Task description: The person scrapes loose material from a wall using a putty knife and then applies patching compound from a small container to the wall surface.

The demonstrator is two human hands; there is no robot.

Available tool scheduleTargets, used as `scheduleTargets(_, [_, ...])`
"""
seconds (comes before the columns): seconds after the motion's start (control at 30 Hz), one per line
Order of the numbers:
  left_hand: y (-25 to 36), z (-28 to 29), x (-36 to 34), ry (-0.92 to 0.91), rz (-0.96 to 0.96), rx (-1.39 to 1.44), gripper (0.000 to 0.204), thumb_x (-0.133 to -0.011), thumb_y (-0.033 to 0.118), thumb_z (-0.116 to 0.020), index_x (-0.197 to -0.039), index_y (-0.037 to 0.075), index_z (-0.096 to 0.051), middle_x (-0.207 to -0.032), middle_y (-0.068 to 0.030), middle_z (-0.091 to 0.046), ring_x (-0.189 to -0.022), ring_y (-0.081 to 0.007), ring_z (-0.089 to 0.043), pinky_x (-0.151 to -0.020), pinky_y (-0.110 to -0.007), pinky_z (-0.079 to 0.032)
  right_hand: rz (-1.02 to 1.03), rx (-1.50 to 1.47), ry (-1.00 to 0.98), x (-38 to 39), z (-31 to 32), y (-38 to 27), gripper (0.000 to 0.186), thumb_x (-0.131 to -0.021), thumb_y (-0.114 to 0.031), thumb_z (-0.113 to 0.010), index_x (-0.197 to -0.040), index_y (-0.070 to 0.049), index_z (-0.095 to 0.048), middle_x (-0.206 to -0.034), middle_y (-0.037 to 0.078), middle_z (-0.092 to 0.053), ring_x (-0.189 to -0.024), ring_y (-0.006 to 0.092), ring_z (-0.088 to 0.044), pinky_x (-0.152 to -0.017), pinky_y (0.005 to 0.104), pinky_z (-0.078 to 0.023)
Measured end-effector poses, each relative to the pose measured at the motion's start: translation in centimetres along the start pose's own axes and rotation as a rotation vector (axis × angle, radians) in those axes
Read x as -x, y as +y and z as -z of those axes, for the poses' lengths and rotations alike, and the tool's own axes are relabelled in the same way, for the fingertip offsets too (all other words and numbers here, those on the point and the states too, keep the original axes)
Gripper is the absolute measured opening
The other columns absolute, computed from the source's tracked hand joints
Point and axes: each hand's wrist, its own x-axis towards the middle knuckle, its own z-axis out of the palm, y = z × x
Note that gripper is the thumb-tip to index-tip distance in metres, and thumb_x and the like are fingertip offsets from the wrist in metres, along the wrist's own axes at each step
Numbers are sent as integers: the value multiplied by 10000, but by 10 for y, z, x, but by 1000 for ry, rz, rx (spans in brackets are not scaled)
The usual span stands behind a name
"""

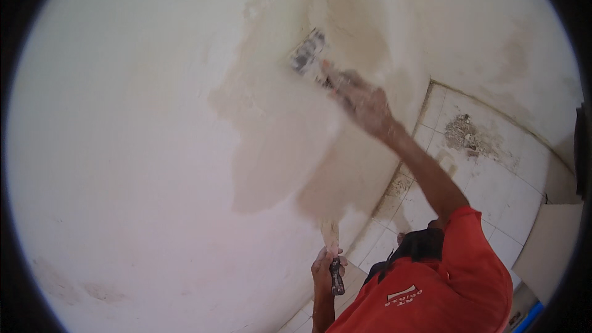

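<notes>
I see the white wall (pixel 123 148) filling the left side, bare paint, faint stains low down. Centre: a wide patch of fresh beige plaster (pixel 277 142) spread on the wall. My left hand (pixel 323 268) sits low, below that patch, fingers wrapped shut round the dark handle of a putty knife (pixel 333 253); its blade points up and carries plaster. Right of that, my right hand (pixel 364 102) is up high, closed on a scraper (pixel 310 54) whose flat blade lies pressed against the wall at the patch's upper edge. Forearm runs down to an orange sleeve (pixel 468 253). Far right: tiled floor (pixel 493 179), with a debris pile (pixel 465 134) near the wall base.
</notes>
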Motion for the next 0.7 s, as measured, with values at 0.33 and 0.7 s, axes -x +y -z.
scheduleTargets(0.33, [8, 0, 4, 48, 56, -58, 320, -977, 269, -502, -1073, -29, -569, -699, -91, -619, -476, -100, -523, -428, -200, -400, 93, 186, 19, -48, -6, 37, 570, -924, -184, -595, -1456, -250, -401, -917, 84, -596, -727, 243, -620, -635, 382, -558])
scheduleTargets(0.7, [1, 13, 0, -55, 22, -41, 385, -976, 309, -510, -1108, -50, -553, -728, -103, -626, -495, -101, -530, -447, -199, -405, -285, -268, -47, -67, 51, -33, 482, -916, -211, -575, -1360, -44, -488, -777, 176, -615, -703, 301, -610, -676, 397, -496])
